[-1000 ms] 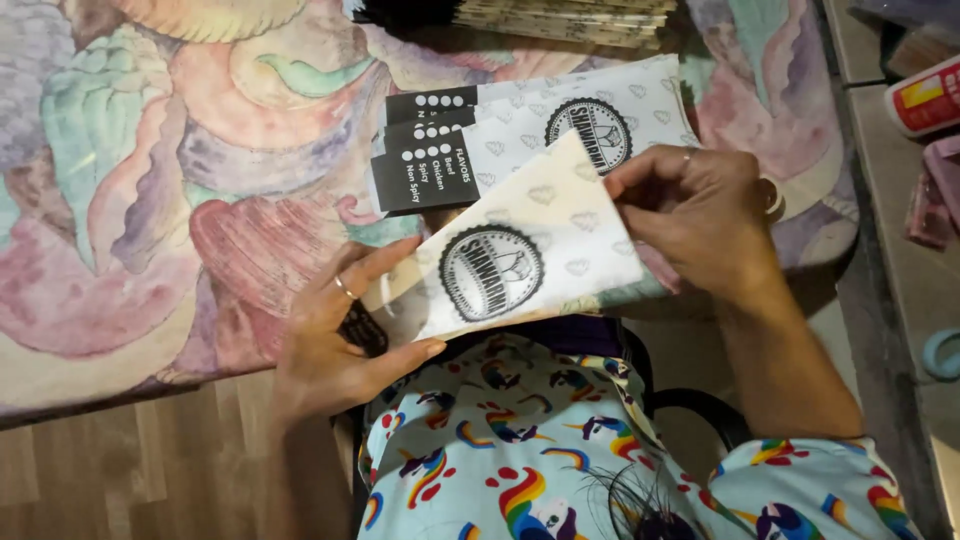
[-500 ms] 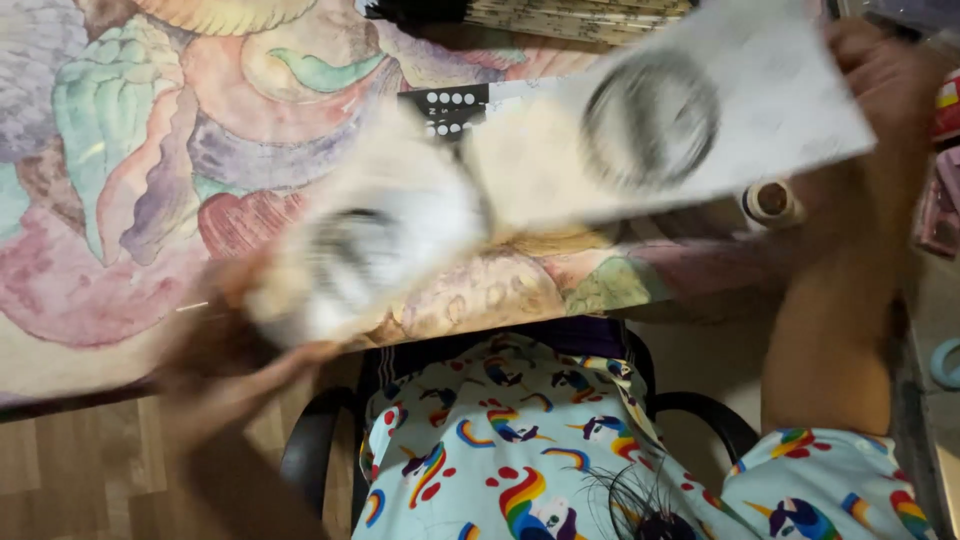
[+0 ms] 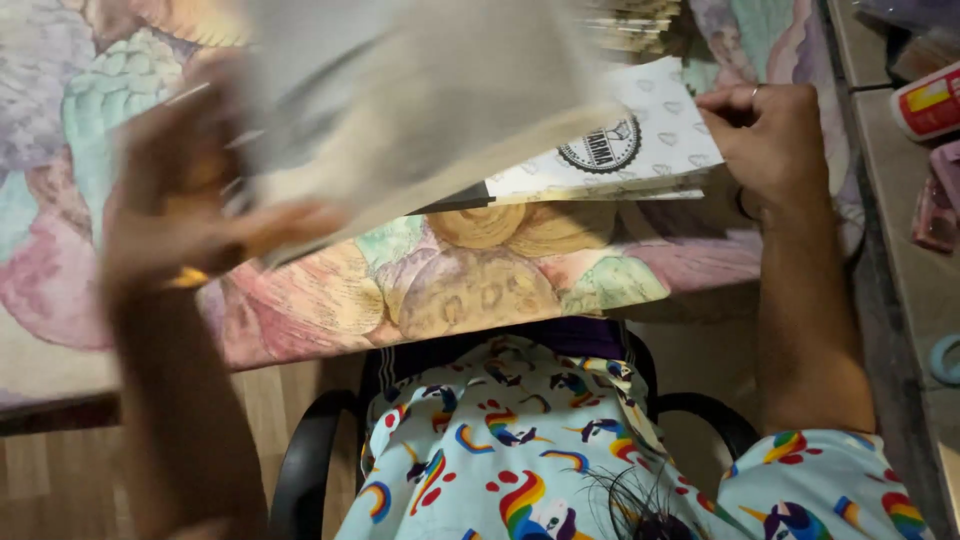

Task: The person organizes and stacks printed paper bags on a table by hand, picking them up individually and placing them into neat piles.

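My left hand [image 3: 190, 210] is blurred with motion and holds a white paper bag [image 3: 420, 110] raised above the table, its lower edge pinched in my fingers. My right hand [image 3: 775, 140] rests at the right on a flat stack of white paper bags [image 3: 620, 150], each with a round black stamp and a black strip along one side. Its fingers grip the stack's right edge. A ring shows on that hand.
The table carries a pastel cloth with large shell and leaf shapes [image 3: 480, 280]. A stack of brown paper items [image 3: 640, 25] lies at the far edge. A side surface at the right holds a red and white tube [image 3: 925, 105]. A black chair arm [image 3: 310, 450] sits below.
My left hand has swung one bag up and to the left, away from the stack. My right hand has come back down onto the remaining bags at the right.
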